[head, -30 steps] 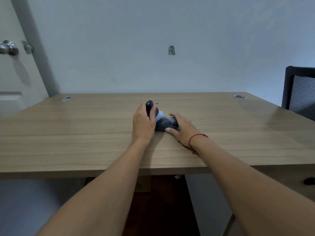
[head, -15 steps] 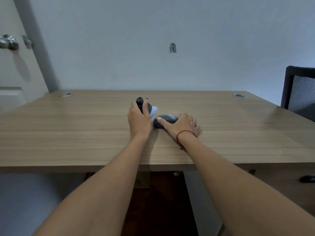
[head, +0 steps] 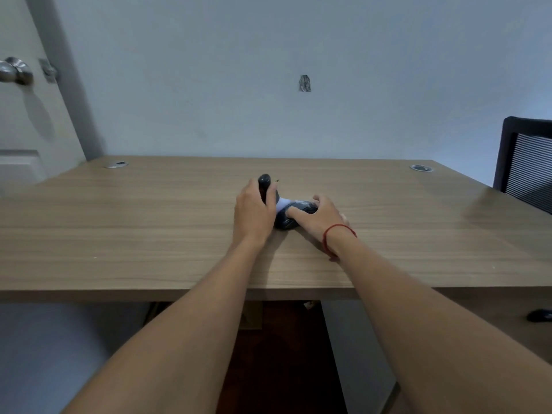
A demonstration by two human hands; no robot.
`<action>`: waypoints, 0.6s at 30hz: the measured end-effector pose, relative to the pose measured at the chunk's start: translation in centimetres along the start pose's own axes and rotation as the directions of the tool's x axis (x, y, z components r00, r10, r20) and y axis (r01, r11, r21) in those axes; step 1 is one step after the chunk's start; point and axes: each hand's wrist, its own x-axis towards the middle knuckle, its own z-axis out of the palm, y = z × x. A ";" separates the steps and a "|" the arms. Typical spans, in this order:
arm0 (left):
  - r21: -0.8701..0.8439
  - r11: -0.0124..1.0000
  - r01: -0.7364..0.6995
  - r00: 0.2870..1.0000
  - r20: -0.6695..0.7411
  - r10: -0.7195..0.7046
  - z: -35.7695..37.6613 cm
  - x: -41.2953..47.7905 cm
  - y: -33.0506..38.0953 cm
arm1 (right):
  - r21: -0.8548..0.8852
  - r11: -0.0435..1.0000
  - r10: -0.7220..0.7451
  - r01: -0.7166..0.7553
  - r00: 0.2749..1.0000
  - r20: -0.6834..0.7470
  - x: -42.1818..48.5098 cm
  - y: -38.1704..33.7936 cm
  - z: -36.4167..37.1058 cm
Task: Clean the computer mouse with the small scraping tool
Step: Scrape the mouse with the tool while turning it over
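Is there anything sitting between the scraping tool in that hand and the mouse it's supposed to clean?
Nothing visible does. The left hand holds the scraping tool, whose pale end already reaches the mouse on the desk. The right hand rests on the mouse's right side, not in the tool's path.

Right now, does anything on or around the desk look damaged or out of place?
Only one thing: a small dark patch on the wall above the desk, maybe chipped paint or a hole. The mouse lies flat under the right hand; nothing is spilled.
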 end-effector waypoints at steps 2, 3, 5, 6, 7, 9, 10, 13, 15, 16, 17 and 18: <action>0.091 0.992 0.090 0.996 -0.033 -0.088 -0.1 0.2 -0.4 | -0.003 1.000 0.003 -0.003 1.000 0.007 0.0 0.1 0.0; 0.082 0.990 0.112 0.993 -0.058 -0.107 -0.2 0.2 -0.4 | -0.005 1.000 0.003 -0.003 1.000 0.011 -0.1 0.1 0.0; -0.032 0.998 0.058 0.996 -0.063 -0.060 -0.3 0.1 0.0 | -0.025 1.000 -0.004 0.004 1.000 0.006 -0.2 -0.1 0.0; -0.057 0.998 0.021 0.999 -0.043 -0.024 -0.3 0.1 0.1 | -0.041 0.999 -0.010 0.010 1.000 0.000 -0.3 -0.2 0.0; -0.039 0.999 0.001 1.000 -0.023 -0.002 -0.2 0.0 0.1 | -0.058 0.998 -0.015 0.014 1.000 -0.006 -0.5 -0.2 0.1; 0.070 0.997 0.035 0.999 -0.028 -0.033 -0.1 0.1 -0.2 | -0.084 0.996 -0.032 0.029 0.999 -0.033 -0.5 -0.4 0.4; 0.100 0.993 0.059 0.998 -0.045 -0.055 -0.2 0.2 -0.4 | -0.094 0.995 -0.042 0.038 0.998 -0.048 -0.5 -0.4 0.5; -0.007 1.000 -0.004 0.999 -0.045 0.004 -0.2 0.2 -0.2 | -0.094 0.994 -0.055 0.048 0.996 -0.073 -0.3 -0.3 0.5; -0.073 0.997 -0.029 0.999 -0.047 0.026 -0.2 0.0 0.3 | -0.115 0.992 -0.068 0.059 0.995 -0.073 -0.1 -0.2 0.6; -0.101 0.995 -0.022 0.998 -0.061 0.016 -0.3 0.0 0.5 | -0.138 0.988 -0.076 0.067 0.995 -0.067 -0.1 -0.2 0.7; -0.128 0.992 -0.012 0.997 -0.079 0.002 -0.4 0.0 0.6 | -0.163 0.984 -0.085 0.075 0.995 -0.056 -0.2 -0.1 0.9; -0.151 0.988 -0.002 0.996 -0.094 -0.012 -0.5 -0.1 0.6 | -0.185 0.979 -0.091 0.081 0.995 -0.045 -0.2 -0.1 1.2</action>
